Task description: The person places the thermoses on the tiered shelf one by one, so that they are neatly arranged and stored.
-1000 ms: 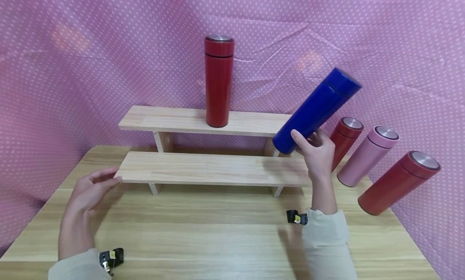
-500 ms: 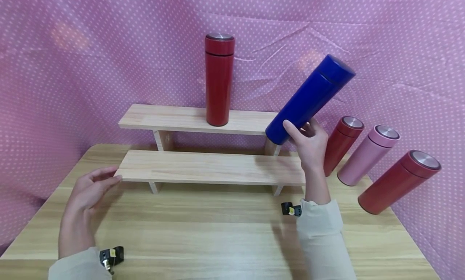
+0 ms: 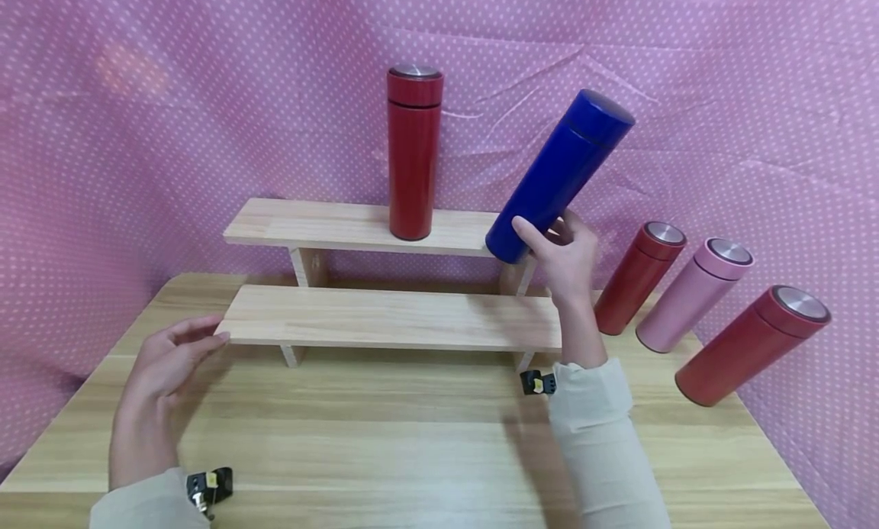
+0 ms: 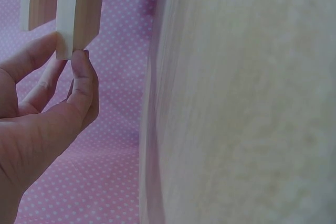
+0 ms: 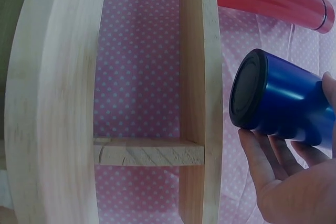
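My right hand (image 3: 568, 263) grips a blue thermos bottle (image 3: 558, 179) near its base and holds it tilted, its lid leaning right. In the head view the base overlaps the right part of the upper board (image 3: 309, 222) of a two-tier wooden shelf. The right wrist view shows the dark bottom of the blue thermos (image 5: 249, 90) beside the upper board's edge, with fingers curled under it. My left hand (image 3: 168, 361) pinches the left end of the lower board (image 3: 391, 317); in the left wrist view thumb and fingers take that board end (image 4: 65, 35) between them.
A red thermos (image 3: 414, 162) stands upright on the middle of the upper board. On the wooden table (image 3: 384, 445) at the right stand another red thermos (image 3: 639, 281), a pink thermos (image 3: 693, 296) and a third red one (image 3: 751, 346). A pink dotted cloth (image 3: 275, 94) hangs behind.
My right hand has carried the blue thermos left and upward toward the upper board, and the bottle has become somewhat more upright. The left hand stays at the lower board's end.
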{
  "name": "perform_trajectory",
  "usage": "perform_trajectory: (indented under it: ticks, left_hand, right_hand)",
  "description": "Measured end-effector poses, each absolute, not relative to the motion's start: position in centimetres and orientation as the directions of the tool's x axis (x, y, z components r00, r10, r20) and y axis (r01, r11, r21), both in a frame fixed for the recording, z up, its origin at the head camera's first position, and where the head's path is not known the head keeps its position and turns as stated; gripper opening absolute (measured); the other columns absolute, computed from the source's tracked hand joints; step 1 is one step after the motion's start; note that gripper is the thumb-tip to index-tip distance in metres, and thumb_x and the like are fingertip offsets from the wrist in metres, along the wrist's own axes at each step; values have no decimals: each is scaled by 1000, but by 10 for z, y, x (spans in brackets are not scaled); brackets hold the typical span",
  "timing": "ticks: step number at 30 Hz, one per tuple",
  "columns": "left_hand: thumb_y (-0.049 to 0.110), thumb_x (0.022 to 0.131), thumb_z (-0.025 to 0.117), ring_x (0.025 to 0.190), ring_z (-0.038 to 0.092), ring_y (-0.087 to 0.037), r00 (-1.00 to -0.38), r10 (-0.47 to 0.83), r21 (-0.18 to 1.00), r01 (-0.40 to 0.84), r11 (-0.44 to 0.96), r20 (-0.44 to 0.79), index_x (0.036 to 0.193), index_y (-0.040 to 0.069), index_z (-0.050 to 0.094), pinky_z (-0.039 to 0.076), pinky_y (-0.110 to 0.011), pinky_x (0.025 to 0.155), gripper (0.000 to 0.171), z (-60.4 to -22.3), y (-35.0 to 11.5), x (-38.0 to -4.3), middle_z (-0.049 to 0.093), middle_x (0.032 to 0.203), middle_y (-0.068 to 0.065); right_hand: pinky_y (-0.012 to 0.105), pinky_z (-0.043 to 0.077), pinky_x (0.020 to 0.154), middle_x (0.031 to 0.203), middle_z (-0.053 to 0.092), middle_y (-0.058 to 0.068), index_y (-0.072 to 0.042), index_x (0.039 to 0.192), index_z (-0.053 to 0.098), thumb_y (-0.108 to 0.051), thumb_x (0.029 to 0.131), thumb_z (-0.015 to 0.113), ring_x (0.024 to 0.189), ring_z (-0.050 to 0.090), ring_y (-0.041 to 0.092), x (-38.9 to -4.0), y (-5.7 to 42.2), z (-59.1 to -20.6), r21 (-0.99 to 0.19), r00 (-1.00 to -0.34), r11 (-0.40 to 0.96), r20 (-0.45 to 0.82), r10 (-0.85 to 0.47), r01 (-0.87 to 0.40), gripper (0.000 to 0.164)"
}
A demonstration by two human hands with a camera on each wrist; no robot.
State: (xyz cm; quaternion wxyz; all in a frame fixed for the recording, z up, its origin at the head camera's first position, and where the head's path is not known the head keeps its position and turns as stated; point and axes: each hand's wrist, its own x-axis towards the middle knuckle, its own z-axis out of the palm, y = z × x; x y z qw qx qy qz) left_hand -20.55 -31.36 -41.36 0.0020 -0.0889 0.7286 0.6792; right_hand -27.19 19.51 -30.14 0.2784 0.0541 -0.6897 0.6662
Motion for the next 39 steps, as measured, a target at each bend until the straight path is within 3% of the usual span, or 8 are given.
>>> perform_trajectory:
  ticks: [13,24,35,39]
  left_hand:
    - [14,91,78,95,60,1,-985,-112,991,-135,18,-133,123,22,69,53,-10,86,34,-417,-314,-205,57,112,14]
    - [21,90,80,97,59,2,-986,-102,989,-138,47,-132,131,17,64,53,-10,86,44,-417,-316,-204,55,115,14]
    - [25,92,78,100,56,2,-986,-110,979,-138,150,-122,138,16,60,51,-8,86,50,-415,-316,-205,53,117,16]
    - [23,91,79,99,57,1,-987,-104,984,-132,120,-120,136,15,61,52,-9,86,49,-415,-317,-205,54,117,15]
  right_hand:
    - [39,62,88,124,69,16,-11,135,65,-31,81,88,108,68,30,-285,186,-299,-900,-858,183,434,276,-396,62]
    - [38,63,84,127,67,14,-13,141,60,-40,80,87,110,67,26,-296,179,-291,-918,-889,215,381,254,-332,72]
    - [37,62,87,124,68,15,-13,139,63,-39,78,88,110,67,24,-316,164,-284,-890,-883,317,409,231,-329,70]
    - [36,59,92,124,69,15,-12,136,64,-37,79,88,112,67,25,-321,162,-285,-876,-880,350,421,218,-333,66]
